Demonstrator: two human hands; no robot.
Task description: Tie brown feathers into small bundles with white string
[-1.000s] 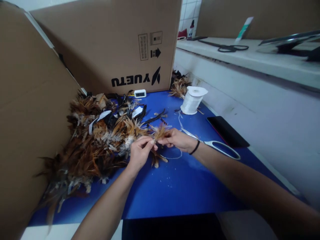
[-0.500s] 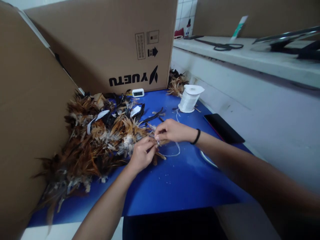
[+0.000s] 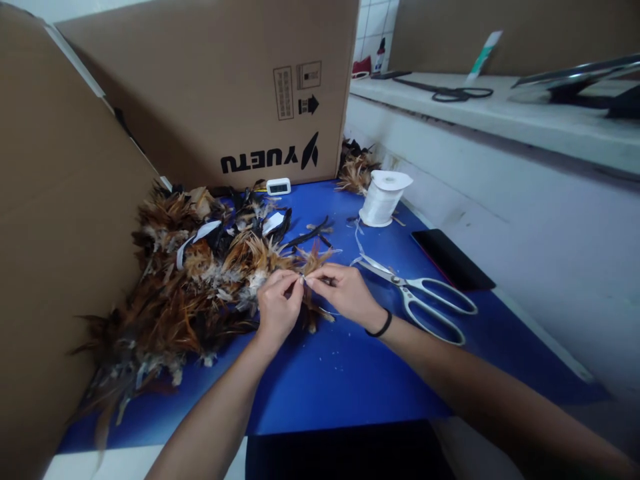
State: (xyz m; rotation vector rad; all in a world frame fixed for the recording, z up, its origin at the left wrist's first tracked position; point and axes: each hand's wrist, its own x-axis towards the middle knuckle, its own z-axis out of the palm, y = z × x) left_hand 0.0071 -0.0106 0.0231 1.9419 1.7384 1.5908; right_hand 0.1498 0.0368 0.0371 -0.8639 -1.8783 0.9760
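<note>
My left hand (image 3: 279,303) and my right hand (image 3: 347,293) meet thumb to thumb over the blue tabletop, both pinching a small bunch of brown feathers (image 3: 316,259). A tiny white bit, perhaps ribbon, shows between the fingertips. The feather tips stick up behind my right fingers, and pale stems hang below. Thin white ribbon (image 3: 359,237) trails from a spool (image 3: 383,200) toward the scissors. Those white-handled scissors (image 3: 407,287) lie partly open just right of my right hand. Left of my left hand spreads a big heap of brown, black and grey feathers (image 3: 200,287).
Tall cardboard panels (image 3: 200,93) wall off the left and back. A small white digital timer (image 3: 279,187) stands at the back panel. A dark phone (image 3: 450,259) lies at the right edge. Black scissors (image 3: 460,94) and a green-white tube (image 3: 485,57) are on the ledge.
My right hand has lowered, and its fingertips now meet my left ones. The white-handled scissors, covered by my right arm before, have come into sight.
</note>
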